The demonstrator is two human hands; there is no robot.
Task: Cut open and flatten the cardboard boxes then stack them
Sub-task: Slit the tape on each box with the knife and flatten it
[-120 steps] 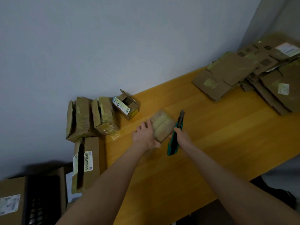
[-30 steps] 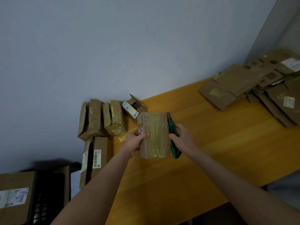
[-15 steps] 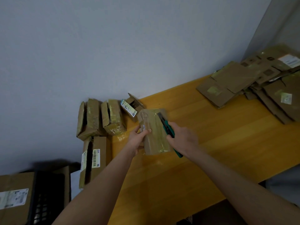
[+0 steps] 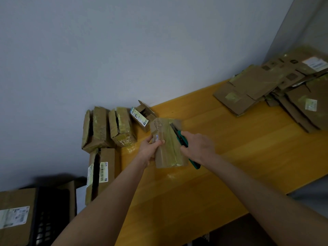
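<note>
Knife [image 4: 179,137] has tilted across the box [image 4: 169,151]; right hand [image 4: 198,146] grips it, left hand [image 4: 150,148] grips box edge.

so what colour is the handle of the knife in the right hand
Green (teal), with a dark blade end, on the utility knife in the right hand; the head view shows it.

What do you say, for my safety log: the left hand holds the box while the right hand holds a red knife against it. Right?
Not quite: the knife is green, not red. The head view shows the left hand holding the box while the right hand holds that knife against it.
</note>
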